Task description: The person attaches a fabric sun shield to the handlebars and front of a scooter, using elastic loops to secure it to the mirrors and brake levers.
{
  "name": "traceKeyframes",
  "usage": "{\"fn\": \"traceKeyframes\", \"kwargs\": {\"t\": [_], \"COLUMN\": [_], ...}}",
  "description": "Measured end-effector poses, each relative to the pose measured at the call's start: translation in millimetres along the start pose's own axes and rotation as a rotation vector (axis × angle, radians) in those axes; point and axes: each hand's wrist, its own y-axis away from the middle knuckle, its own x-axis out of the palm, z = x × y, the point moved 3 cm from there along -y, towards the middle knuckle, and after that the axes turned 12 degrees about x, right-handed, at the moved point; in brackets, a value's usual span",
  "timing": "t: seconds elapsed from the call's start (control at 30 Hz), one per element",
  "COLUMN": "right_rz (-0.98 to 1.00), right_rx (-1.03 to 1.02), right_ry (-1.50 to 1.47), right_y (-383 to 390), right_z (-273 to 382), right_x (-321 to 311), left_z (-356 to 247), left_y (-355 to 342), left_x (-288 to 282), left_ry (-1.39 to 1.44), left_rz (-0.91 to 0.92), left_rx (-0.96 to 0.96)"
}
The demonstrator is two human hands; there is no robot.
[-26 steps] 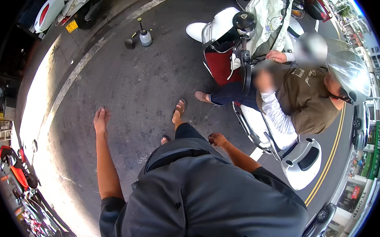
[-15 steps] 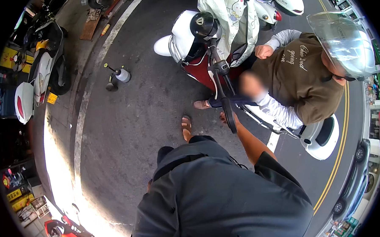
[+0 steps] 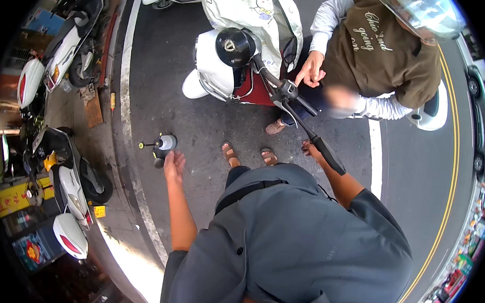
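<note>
My left hand (image 3: 174,166) hangs open beside a spray bottle (image 3: 167,143) on the asphalt, with a dark object partly behind it. My right hand (image 3: 311,149) has curled fingers just left of a black scooter mirror (image 3: 329,153); what they hold, if anything, is unclear. In front of me stands a white scooter (image 3: 206,58) with a red floorboard, a handlebar (image 3: 287,90), a black helmet (image 3: 232,47) and a pale patterned cover (image 3: 232,5). Astride it, a person (image 3: 382,60) in a clear-visored helmet has one hand (image 3: 311,68) by the handlebar; the other is blurred.
Parked scooters (image 3: 68,52) (image 3: 70,187) line the left side, beside a wooden board (image 3: 93,107) and a kerb. The road (image 3: 406,180) with double yellow lines runs at the right, cars (image 3: 476,129) along its far edge. A white painted line (image 3: 130,65) crosses the asphalt at left.
My view has turned and moved closer to the scooter's handlebar. My left hand is in view again, and my right hand is beside the mirror. The person's hand has moved down toward the handlebar.
</note>
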Motion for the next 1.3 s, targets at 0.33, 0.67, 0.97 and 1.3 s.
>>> {"fn": "traceKeyframes", "kwargs": {"t": [0.33,0.67,0.97,1.3], "right_rz": [-0.531,-0.881,-0.120,-0.106], "right_rx": [-0.048,-0.648,-0.344,-0.394], "right_ry": [-0.387,0.470,0.301,0.222], "right_y": [107,94,44,33], "right_z": [35,241,273,277], "right_x": [104,86,52,54], "left_z": [-99,-47,-39,-16], "left_y": [-108,-117,-110,-141], "left_x": [192,135,83,68], "left_ry": [-0.194,-0.966,-0.911,-1.021], "left_rz": [0.617,0.857,0.573,0.619], "left_rx": [0.025,-0.106,-0.271,-0.410]}}
